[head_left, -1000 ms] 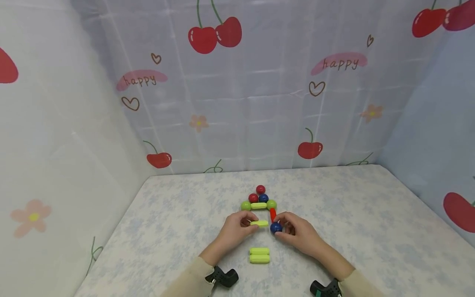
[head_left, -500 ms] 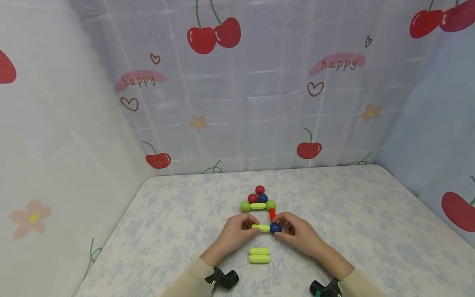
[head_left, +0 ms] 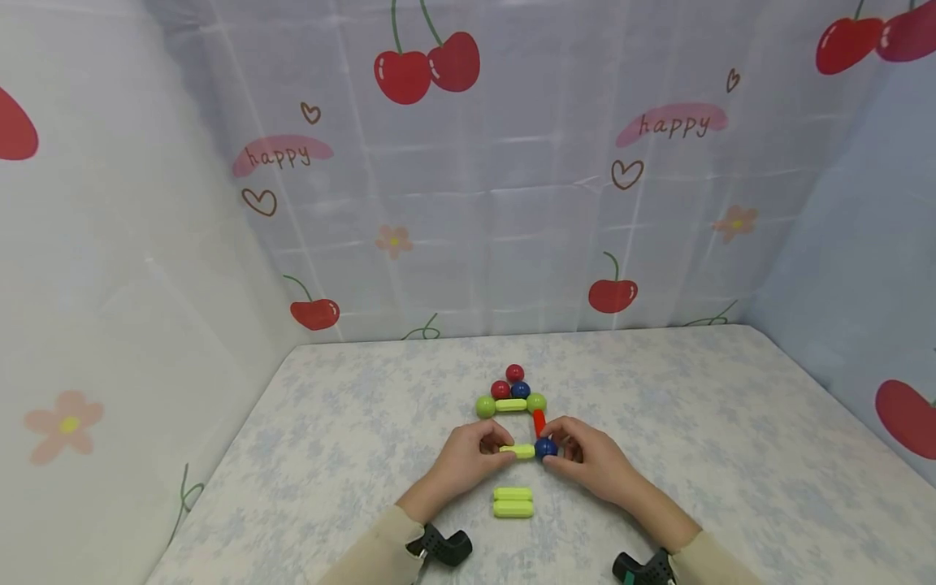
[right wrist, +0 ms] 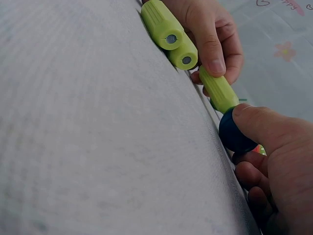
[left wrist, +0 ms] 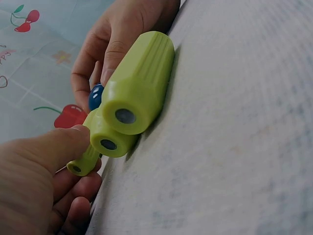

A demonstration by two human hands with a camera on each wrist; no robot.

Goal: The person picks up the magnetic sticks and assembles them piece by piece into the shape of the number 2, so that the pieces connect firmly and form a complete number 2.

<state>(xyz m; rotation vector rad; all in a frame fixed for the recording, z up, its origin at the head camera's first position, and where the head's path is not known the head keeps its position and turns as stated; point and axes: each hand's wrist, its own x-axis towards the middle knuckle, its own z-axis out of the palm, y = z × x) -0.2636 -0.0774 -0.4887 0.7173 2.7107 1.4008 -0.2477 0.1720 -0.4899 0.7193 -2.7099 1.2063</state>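
My left hand [head_left: 471, 455] pinches a yellow-green magnetic rod [head_left: 521, 451] between thumb and fingers. Its free end meets a blue ball [head_left: 545, 448], which my right hand [head_left: 594, 457] holds by thumb and fingertips. From that ball a red rod [head_left: 539, 422] runs back to a green ball [head_left: 536, 402]. Another yellow-green rod [head_left: 510, 405] joins this green ball to a second green ball [head_left: 486, 406] on the left. Behind it sit a red ball [head_left: 500, 390] and a dark blue ball [head_left: 520, 390], with one more red ball [head_left: 515, 373] at the tip.
Two loose yellow-green rods [left wrist: 139, 83] lie side by side on the patterned table [head_left: 351, 406], nearer me than my hands. Grey magnet ends show on them in the wrist views. A cherry-print curtain [head_left: 512, 244] stands behind the table and along both sides.
My left hand has brought its yellow-green rod slightly toward me and right, from apart to against the blue ball. My right hand has stayed in place on the ball.
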